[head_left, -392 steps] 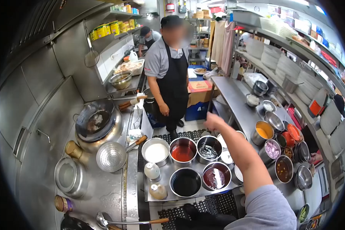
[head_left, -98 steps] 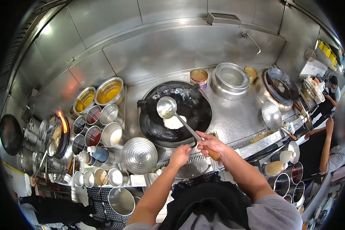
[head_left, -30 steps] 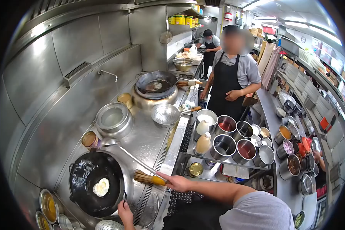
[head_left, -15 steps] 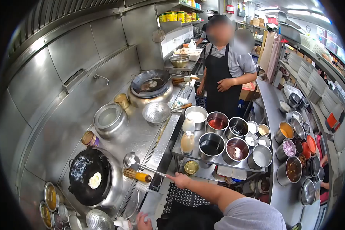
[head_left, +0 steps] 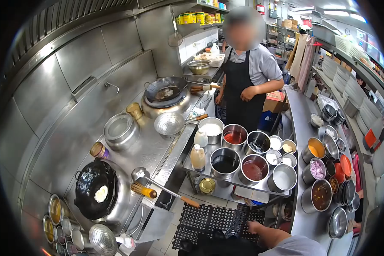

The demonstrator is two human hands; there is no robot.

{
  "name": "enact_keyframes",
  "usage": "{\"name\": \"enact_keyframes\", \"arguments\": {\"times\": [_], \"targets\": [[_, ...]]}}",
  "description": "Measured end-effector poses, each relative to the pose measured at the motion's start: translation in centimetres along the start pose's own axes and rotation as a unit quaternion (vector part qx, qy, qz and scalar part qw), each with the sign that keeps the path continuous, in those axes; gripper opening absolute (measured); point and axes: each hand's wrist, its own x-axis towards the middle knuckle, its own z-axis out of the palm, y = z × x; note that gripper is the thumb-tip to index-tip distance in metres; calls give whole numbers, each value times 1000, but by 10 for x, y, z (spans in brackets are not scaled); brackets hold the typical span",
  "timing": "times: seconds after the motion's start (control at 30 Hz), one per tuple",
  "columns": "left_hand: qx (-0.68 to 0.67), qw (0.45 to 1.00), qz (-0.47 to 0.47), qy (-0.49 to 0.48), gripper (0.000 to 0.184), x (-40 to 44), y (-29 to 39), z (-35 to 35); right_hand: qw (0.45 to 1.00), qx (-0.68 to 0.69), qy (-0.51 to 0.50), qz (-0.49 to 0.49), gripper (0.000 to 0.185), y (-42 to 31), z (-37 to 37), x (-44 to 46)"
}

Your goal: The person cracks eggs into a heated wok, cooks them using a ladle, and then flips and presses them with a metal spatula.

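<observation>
My right hand (head_left: 254, 226) hangs at the lower right over the black perforated floor mat (head_left: 196, 222), off the ladle. Its fingers are small and blurred, so their closure is unclear. My left hand is out of view. The ladle (head_left: 164, 187) lies across the stove edge, its bowl on the steel top and its wooden handle end jutting over the floor. Just below the ladle's bowl is a bristle brush (head_left: 144, 190) with a yellow handle. A black wok (head_left: 87, 200) on the near burner holds a white, egg-like lump (head_left: 101, 193).
A person in a black apron (head_left: 243, 91) stands beyond the sauce cart (head_left: 190, 164), which carries several steel pots and two bottles. A perforated strainer (head_left: 170, 123) and second wok (head_left: 166, 87) sit farther back. Near left is another strainer (head_left: 103, 240). Food containers line the right counter (head_left: 301, 123).
My right hand has let go of the ladle handle and moved right and down. The ladle now rests on the stove edge. My left hand has left the bottom of the view.
</observation>
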Motion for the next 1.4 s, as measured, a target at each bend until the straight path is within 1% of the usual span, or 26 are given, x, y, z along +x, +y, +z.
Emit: {"name": "enact_keyframes", "arguments": {"times": [0.07,0.17,0.3,0.37,0.4,0.43,0.47,0.5,0.53,0.57,0.6,0.63,0.7,0.73,0.77,0.8,0.83,0.9,1.0,1.03,1.07,1.1,1.17,1.27,1.37,1.4], "targets": [[-18,1000,0,-6,46,13,2,-7,995,-47,-89,22,57,38,6,-20],[-60,998,8,-10,50,37,-3,-19,991,-44,-119,30,51,49,2,-47],[-160,987,-1,-21,55,72,-6,-27,995,-30,-92,-21,44,-11,-11,-63],[-266,962,-50,-41,58,90,-6,-18,993,-30,-73,-86,42,-65,-20,-56],[-379,920,-90,-50,59,106,-11,-8,990,-28,-61,-122,40,-93,-23,-47],[-625,769,-123,-54,62,122,-22,9,981,-4,-71,-179,46,-104,-15,-15],[-571,811,-54,-118,66,150,-40,28,964,-13,52,-260,51,-122,-8,-3],[-400,908,-21,-123,65,148,-39,22,968,33,1,-248,52,-156,-28,-8],[-198,974,13,-113,64,146,-29,12,969,78,-48,-231,54,-197,-55,-21],[-132,983,35,-120,63,147,-21,6,963,94,-61,-245,57,-225,-75,-34],[-98,985,52,-128,62,150,-14,1,957,110,-75,-259,61,-253,-96,-47],[-75,986,69,-135,61,151,-5,-6,938,140,-86,-306,64,-253,-110,-36],[-46,983,97,-147,59,154,10,-18,938,186,-91,-279,67,-263,-183,-68],[-36,981,109,-154,58,154,17,-22,951,160,37,-262,66,-250,-220,-77],[-26,980,121,-158,58,154,24,-26,942,187,143,-239,65,-260,-281,-142],[-18,978,133,-161,57,152,30,-30,923,225,222,-221,61,-245,-335,-160],[-15,976,144,-165,56,150,37,-33,896,272,294,-193,58,-223,-387,-179],[-9,973,160,-168,54,144,47,-37,816,385,413,-125,57,-183,-489,-237],[-1,970,176,-171,52,132,60,-37,673,537,508,-10,65,-120,-614,-312],[4,969,179,-172,51,128,66,-36,663,497,560,15,58,-123,-633,-343],[10,968,181,-174,50,124,70,-33,670,430,603,52,56,-140,-638,-370],[17,968,181,-174,49,120,75,-29,670,386,628,84,58,-153,-648,-395],[30,968,181,-172,48,112,83,-21,668,352,643,127,75,-161,-666,-425],[46,970,175,-161,46,102,97,-7,684,331,633,151,82,-123,-700,-426],[53,975,160,-145,44,90,107,7,673,343,639,147,86,-88,-720,-413],[53,977,153,-137,43,86,108,11,673,334,642,151,81,-70,-730,-403]]}}
